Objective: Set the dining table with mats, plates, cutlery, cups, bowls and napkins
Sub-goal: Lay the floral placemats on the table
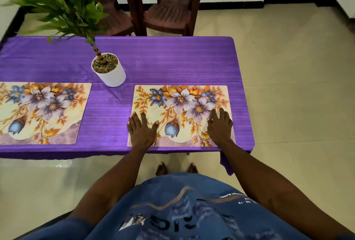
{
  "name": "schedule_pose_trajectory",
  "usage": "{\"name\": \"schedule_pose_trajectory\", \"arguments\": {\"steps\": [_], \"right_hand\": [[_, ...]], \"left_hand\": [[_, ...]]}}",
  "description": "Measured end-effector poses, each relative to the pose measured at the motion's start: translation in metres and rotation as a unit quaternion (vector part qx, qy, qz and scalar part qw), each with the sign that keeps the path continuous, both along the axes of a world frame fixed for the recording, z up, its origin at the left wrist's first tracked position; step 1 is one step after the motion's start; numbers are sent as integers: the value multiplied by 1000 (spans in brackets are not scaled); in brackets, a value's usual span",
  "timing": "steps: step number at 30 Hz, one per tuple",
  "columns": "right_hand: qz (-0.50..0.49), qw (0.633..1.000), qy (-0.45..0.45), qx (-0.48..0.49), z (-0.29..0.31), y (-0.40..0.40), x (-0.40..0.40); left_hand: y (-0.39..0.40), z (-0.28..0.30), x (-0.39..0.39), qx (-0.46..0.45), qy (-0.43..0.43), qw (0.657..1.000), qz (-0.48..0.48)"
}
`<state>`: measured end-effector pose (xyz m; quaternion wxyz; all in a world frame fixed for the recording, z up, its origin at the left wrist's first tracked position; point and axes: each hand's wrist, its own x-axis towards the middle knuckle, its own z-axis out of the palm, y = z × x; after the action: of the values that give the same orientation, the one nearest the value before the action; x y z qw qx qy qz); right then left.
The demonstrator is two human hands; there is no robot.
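Observation:
Two floral place mats lie on the purple-clothed table [172, 62]. The right mat [180, 105] sits near the table's front right corner. My left hand [141, 128] rests flat on its near left part, fingers straight and spread. My right hand [220, 126] lies flat on its near right part, fingers also straight. The left mat [44, 111] lies at the front left, partly cut off by the frame edge, with neither hand on it. No plates, cutlery, cups, bowls or napkins are in view.
A white pot [110, 72] with a leafy green plant stands between the mats, toward the table's middle. Two dark red plastic chairs [169, 7] stand behind the far edge. Tiled floor [288, 86] lies to the right.

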<state>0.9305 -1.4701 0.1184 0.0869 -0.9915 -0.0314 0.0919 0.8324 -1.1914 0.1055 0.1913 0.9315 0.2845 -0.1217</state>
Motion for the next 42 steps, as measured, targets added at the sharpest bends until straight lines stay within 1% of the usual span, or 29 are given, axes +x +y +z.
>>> {"name": "schedule_pose_trajectory", "arguments": {"steps": [3,10,18,24,28,32,38,42], "right_hand": [[25,1000,8,-10,2,12,1],[36,999,12,-6,4,29,-2],[46,999,10,-15,5,29,0],[35,999,6,4,7,33,-1],[40,999,-11,30,8,39,-3],[63,996,-27,58,11,53,-7],[146,983,-66,91,10,94,-21],[213,966,-98,106,10,133,-31]], "left_hand": [[13,1,0,7,6,1000,8],[34,1,-1,9,24,1000,7],[39,-3,2,16,25,1000,6],[37,-1,3,26,14,1000,11],[35,3,5,25,-15,999,20],[30,10,2,12,-86,996,27],[31,13,-21,18,-152,986,60],[47,19,-41,58,-208,974,71]]}}
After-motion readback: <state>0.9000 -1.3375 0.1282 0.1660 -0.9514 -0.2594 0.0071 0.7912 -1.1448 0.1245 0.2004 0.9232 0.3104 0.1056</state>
